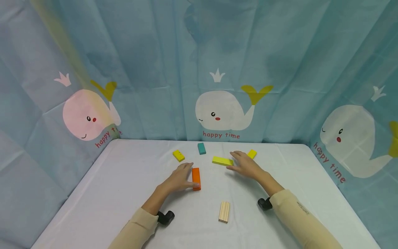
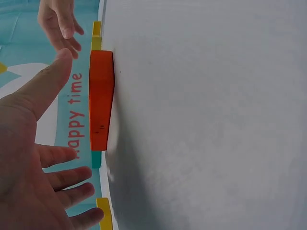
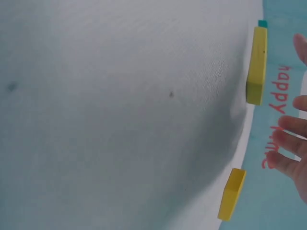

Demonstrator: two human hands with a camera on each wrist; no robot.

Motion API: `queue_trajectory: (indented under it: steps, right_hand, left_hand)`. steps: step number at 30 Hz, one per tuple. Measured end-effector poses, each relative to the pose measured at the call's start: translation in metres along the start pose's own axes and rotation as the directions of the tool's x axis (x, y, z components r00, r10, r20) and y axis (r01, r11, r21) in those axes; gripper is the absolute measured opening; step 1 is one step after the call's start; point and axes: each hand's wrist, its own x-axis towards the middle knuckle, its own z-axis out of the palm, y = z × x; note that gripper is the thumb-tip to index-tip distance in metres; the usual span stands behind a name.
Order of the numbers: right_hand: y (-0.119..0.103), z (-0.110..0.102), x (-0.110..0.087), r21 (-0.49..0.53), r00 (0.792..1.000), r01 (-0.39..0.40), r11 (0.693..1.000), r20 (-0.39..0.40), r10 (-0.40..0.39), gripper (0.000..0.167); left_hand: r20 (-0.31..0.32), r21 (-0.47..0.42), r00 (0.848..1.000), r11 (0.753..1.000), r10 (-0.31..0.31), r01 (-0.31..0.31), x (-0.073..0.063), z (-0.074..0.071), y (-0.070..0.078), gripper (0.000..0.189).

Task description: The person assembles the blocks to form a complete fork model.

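Note:
My left hand (image 1: 178,179) is beside an orange block (image 1: 196,177), fingers spread and thumb overlapping the block's near end in the head view. In the left wrist view the orange block (image 2: 101,100) stands in front of the parted thumb and fingers, with nothing held. My right hand (image 1: 245,165) reaches over the right end of a long yellow block (image 1: 222,160), its fingers spread. The right wrist view shows that yellow block (image 3: 257,64) apart from the fingers (image 3: 288,143). Partly behind this hand lies another yellow block (image 1: 252,154).
A small yellow block (image 1: 178,155) and a teal block (image 1: 201,148) lie toward the back of the white table (image 1: 124,200). Nearer the front is a grooved bare-wood block (image 1: 224,212). A blue whale-print curtain (image 1: 155,69) hangs behind the table's far edge.

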Motion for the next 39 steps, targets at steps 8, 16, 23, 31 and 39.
queue_trajectory:
  steps: [8, 16, 23, 31, 39]
  right_hand:
    - [-0.004, 0.007, 0.013, 0.032, 0.999, 0.01, 0.999, 0.034, -0.011, 0.07]
    - [-0.004, 0.014, 0.02, 0.028, 0.998, -0.013, 1.0, 0.067, 0.011, 0.067]
    - [-0.004, 0.017, 0.028, 0.021, 0.997, 0.005, 1.0, 0.076, -0.007, 0.059]
    - [-0.005, 0.017, 0.033, 0.01, 0.995, 0.04, 0.999, 0.087, -0.041, 0.045]
    - [-0.008, 0.013, 0.038, 0.022, 0.994, 0.034, 0.999, 0.108, -0.036, 0.036]
  left_hand:
    - [0.01, 0.025, 1.0, 1.0, 0.003, -0.004, 0.001, 0.0, 0.003, 0.099]
    - [0.023, 0.014, 0.999, 0.999, 0.038, -0.038, 0.002, 0.003, 0.005, 0.099]
    - [0.04, -0.002, 0.998, 0.999, 0.053, -0.053, 0.003, 0.003, 0.007, 0.092]
    - [0.063, 0.011, 0.995, 0.997, 0.075, -0.076, 0.003, 0.002, 0.008, 0.083]
    - [0.081, 0.023, 0.993, 0.996, 0.08, -0.082, 0.003, 0.0, 0.012, 0.081]
